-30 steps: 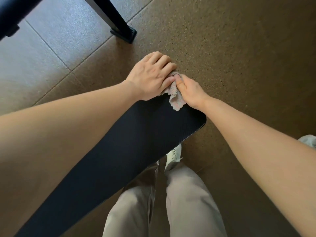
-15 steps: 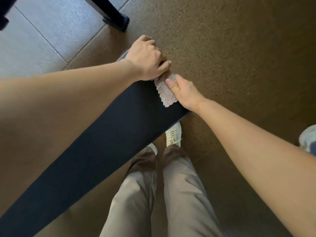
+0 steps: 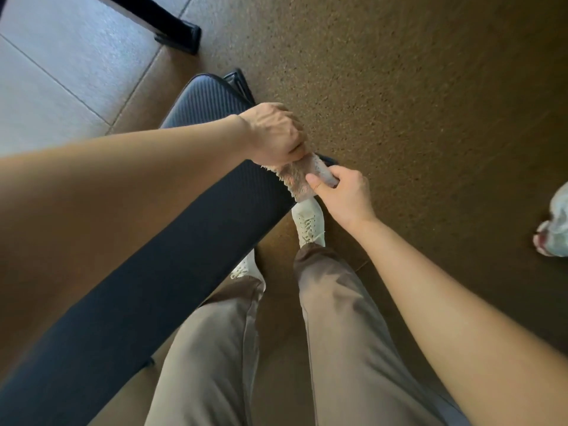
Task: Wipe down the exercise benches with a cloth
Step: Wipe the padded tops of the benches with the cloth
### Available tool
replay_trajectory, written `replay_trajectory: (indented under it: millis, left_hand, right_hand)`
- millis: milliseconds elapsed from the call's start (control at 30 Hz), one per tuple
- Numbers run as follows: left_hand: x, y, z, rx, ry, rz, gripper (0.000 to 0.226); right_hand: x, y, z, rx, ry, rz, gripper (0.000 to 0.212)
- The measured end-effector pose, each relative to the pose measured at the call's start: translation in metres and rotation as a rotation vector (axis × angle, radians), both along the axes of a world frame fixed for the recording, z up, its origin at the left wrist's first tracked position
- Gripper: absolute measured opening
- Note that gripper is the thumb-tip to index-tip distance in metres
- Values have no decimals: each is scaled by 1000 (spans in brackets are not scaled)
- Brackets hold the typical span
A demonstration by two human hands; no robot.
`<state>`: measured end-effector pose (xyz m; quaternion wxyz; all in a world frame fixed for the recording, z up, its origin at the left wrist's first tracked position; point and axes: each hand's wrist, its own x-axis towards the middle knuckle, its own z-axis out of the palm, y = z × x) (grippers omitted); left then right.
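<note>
Both hands had come back along the bench from its far end, which now lay bare beyond the left wrist. The cloth sat at the bench's right edge, bunched and stretched between the two hands. The left hand was closed in a fist on its upper end; the right hand pinched the lower end between thumb and fingers. To me it looked like she was refolding or regripping the cloth, not rubbing, so the long near stretch of padding was probably still to be wiped.
</note>
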<state>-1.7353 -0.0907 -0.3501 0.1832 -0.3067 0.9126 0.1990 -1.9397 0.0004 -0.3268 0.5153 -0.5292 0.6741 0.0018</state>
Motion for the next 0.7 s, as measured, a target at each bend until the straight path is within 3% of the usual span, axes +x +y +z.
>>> replay_trajectory:
  millis: [133, 300, 533, 700]
  left_hand:
    - [-6, 5, 0, 41, -69, -1, 75]
    - [22, -4, -1, -33, -46, 52, 91]
    - [81, -14, -5, -228, 129, 143, 70]
    - [126, -9, -4, -302, 90, 342, 71]
  right_hand:
    - [12, -14, 5, 32, -79, -62, 74]
    - [53, -35, -3, 93, -102, 170, 45]
    - [99, -75, -11, -7, -58, 387, 49]
    - [146, -97, -14, -68, -90, 415, 49]
